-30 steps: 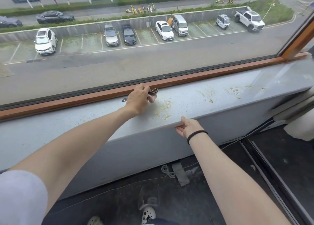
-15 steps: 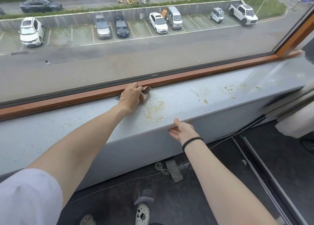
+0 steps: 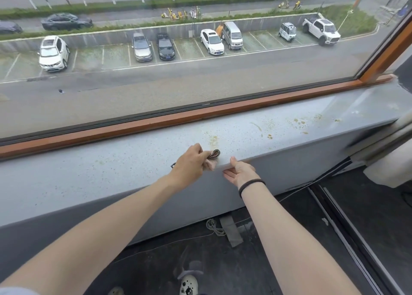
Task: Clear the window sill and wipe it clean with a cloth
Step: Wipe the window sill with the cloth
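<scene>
A long grey window sill point(image 3: 111, 178) runs under the window, speckled with yellowish stains point(image 3: 267, 127) toward the right. My left hand point(image 3: 191, 167) grips a small pinkish cloth point(image 3: 211, 165) with a dark braided cord point(image 3: 214, 153) at the sill's front edge. My right hand point(image 3: 240, 172) is cupped palm up against the sill's front face just below the edge, right beside the cloth, with its thumb on the edge. A black band circles that wrist.
An orange-brown wooden window frame point(image 3: 200, 114) borders the sill's far side. A light curtain point(image 3: 392, 161) hangs at the right end. Below lie a dark floor, a coiled cord point(image 3: 214, 226), a grey tape strip point(image 3: 231, 232) and floor rails point(image 3: 347, 227).
My left hand has dragged the cloth from the back of the sill by the frame to the front edge. My right hand has stayed below the edge.
</scene>
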Demonstrator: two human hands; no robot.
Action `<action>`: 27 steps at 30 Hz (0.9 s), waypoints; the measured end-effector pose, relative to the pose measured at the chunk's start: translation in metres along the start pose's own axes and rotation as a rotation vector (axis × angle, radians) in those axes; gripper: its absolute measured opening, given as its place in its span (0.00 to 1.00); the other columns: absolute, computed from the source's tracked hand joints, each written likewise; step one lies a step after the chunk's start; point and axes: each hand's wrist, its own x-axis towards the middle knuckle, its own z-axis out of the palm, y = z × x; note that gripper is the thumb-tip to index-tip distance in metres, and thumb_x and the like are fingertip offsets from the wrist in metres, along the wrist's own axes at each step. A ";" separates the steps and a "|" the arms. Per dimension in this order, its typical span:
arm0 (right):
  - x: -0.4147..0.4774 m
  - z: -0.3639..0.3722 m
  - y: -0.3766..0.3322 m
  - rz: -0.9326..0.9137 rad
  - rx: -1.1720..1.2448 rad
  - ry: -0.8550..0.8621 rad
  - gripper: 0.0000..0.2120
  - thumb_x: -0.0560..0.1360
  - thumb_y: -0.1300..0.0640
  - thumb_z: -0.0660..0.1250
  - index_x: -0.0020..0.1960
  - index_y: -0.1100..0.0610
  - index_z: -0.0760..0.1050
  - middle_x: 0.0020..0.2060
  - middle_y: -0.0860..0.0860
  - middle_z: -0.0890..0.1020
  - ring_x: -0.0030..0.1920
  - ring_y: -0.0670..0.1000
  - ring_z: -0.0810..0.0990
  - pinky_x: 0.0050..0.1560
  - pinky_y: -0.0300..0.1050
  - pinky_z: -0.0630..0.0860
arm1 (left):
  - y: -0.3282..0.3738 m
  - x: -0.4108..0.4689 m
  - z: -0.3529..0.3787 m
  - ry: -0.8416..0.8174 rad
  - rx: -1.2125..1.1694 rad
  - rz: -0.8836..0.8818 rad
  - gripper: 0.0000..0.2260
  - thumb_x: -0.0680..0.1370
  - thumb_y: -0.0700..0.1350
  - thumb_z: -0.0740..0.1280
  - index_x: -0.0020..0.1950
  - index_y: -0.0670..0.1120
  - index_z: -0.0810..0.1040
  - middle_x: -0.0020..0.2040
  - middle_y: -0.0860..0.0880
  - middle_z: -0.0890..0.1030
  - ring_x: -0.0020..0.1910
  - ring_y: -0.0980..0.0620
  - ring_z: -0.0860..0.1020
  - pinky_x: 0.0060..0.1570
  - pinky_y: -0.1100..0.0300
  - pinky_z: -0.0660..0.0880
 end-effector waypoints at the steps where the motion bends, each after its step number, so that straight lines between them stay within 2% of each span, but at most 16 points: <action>1: -0.002 0.000 0.000 -0.005 -0.004 -0.004 0.08 0.76 0.64 0.66 0.51 0.66 0.70 0.57 0.67 0.77 0.56 0.65 0.78 0.55 0.56 0.76 | 0.003 -0.005 0.001 -0.004 0.003 0.004 0.18 0.76 0.35 0.61 0.66 0.44 0.74 0.51 0.42 0.72 0.51 0.44 0.72 0.40 0.55 0.71; 3: -0.004 -0.002 0.000 -0.010 -0.020 -0.019 0.09 0.76 0.63 0.66 0.52 0.68 0.71 0.58 0.66 0.76 0.56 0.65 0.78 0.54 0.56 0.76 | 0.007 -0.014 0.003 0.001 0.013 0.020 0.19 0.76 0.34 0.60 0.66 0.44 0.74 0.50 0.42 0.71 0.49 0.44 0.72 0.38 0.53 0.72; 5: -0.005 -0.003 0.000 -0.013 -0.037 -0.035 0.15 0.77 0.63 0.66 0.61 0.69 0.70 0.59 0.66 0.76 0.57 0.64 0.78 0.54 0.55 0.76 | 0.009 -0.024 0.006 0.015 0.024 0.056 0.20 0.75 0.33 0.61 0.66 0.45 0.74 0.48 0.43 0.71 0.46 0.46 0.71 0.36 0.53 0.72; 7: -0.006 -0.003 0.000 -0.015 -0.046 -0.040 0.17 0.77 0.62 0.66 0.63 0.69 0.69 0.59 0.65 0.76 0.57 0.63 0.78 0.54 0.54 0.77 | 0.010 -0.038 0.012 -0.045 0.036 0.137 0.21 0.73 0.32 0.62 0.64 0.46 0.73 0.48 0.45 0.69 0.45 0.49 0.68 0.36 0.56 0.71; 9: -0.009 -0.003 -0.001 -0.014 -0.058 -0.039 0.17 0.77 0.62 0.66 0.62 0.68 0.69 0.59 0.64 0.77 0.57 0.62 0.78 0.51 0.53 0.76 | 0.016 -0.055 0.020 -0.216 0.177 0.249 0.13 0.74 0.34 0.62 0.58 0.43 0.74 0.51 0.45 0.69 0.49 0.49 0.69 0.37 0.58 0.68; 10: -0.009 -0.003 -0.001 -0.016 -0.060 -0.045 0.17 0.77 0.61 0.66 0.62 0.68 0.70 0.59 0.64 0.77 0.57 0.62 0.78 0.51 0.53 0.76 | 0.018 -0.063 0.022 -0.241 0.235 0.294 0.08 0.75 0.36 0.63 0.54 0.41 0.74 0.51 0.44 0.70 0.50 0.48 0.69 0.36 0.59 0.67; 11: -0.010 -0.004 -0.001 -0.018 -0.060 -0.053 0.16 0.77 0.61 0.66 0.61 0.67 0.70 0.58 0.63 0.77 0.57 0.61 0.78 0.51 0.53 0.75 | 0.018 -0.069 0.025 -0.224 0.243 0.288 0.05 0.75 0.38 0.65 0.50 0.41 0.74 0.49 0.44 0.70 0.49 0.47 0.70 0.34 0.60 0.68; 13: -0.011 -0.005 0.001 -0.021 -0.067 -0.064 0.13 0.77 0.60 0.67 0.58 0.65 0.71 0.58 0.62 0.77 0.55 0.61 0.79 0.50 0.53 0.76 | 0.018 -0.073 0.029 -0.130 0.178 0.167 0.08 0.69 0.35 0.70 0.45 0.41 0.74 0.45 0.44 0.72 0.45 0.46 0.72 0.29 0.60 0.67; 15: -0.010 -0.007 0.003 -0.021 -0.070 -0.067 0.10 0.77 0.60 0.67 0.55 0.63 0.71 0.58 0.62 0.78 0.54 0.61 0.79 0.50 0.52 0.76 | 0.019 -0.066 0.025 -0.034 0.092 0.076 0.11 0.70 0.32 0.65 0.50 0.41 0.75 0.48 0.44 0.71 0.48 0.46 0.71 0.32 0.58 0.65; 18: -0.008 -0.008 0.004 -0.022 -0.072 -0.074 0.13 0.77 0.59 0.66 0.58 0.64 0.72 0.58 0.62 0.79 0.52 0.60 0.80 0.50 0.52 0.75 | 0.015 -0.055 0.014 -0.085 -0.005 0.005 0.13 0.74 0.33 0.60 0.58 0.42 0.74 0.50 0.45 0.71 0.50 0.48 0.71 0.39 0.56 0.69; 20: -0.006 -0.008 0.004 -0.021 -0.074 -0.065 0.15 0.76 0.59 0.67 0.60 0.65 0.72 0.57 0.61 0.79 0.50 0.59 0.81 0.49 0.51 0.75 | 0.010 -0.048 0.007 -0.174 -0.009 0.020 0.12 0.76 0.35 0.58 0.57 0.43 0.74 0.49 0.46 0.72 0.48 0.46 0.74 0.41 0.55 0.70; 22: -0.005 -0.007 0.004 -0.018 -0.071 -0.068 0.16 0.76 0.59 0.67 0.61 0.66 0.72 0.57 0.61 0.79 0.51 0.59 0.81 0.49 0.50 0.75 | 0.008 -0.040 0.000 -0.196 -0.072 0.042 0.11 0.77 0.37 0.59 0.58 0.44 0.74 0.47 0.47 0.73 0.45 0.46 0.75 0.41 0.54 0.72; 25: -0.004 -0.008 0.005 -0.020 -0.079 -0.064 0.17 0.76 0.59 0.67 0.62 0.65 0.72 0.57 0.60 0.79 0.46 0.57 0.81 0.51 0.51 0.74 | 0.011 -0.022 -0.013 -0.099 -0.168 0.070 0.11 0.78 0.41 0.62 0.59 0.43 0.75 0.48 0.46 0.76 0.44 0.47 0.75 0.45 0.52 0.73; 27: -0.006 -0.008 0.005 -0.021 -0.085 -0.056 0.17 0.76 0.58 0.67 0.62 0.65 0.72 0.58 0.60 0.79 0.50 0.58 0.81 0.51 0.50 0.74 | 0.009 -0.003 -0.024 -0.045 -0.176 0.053 0.10 0.78 0.42 0.62 0.58 0.44 0.76 0.49 0.45 0.76 0.45 0.46 0.75 0.46 0.52 0.72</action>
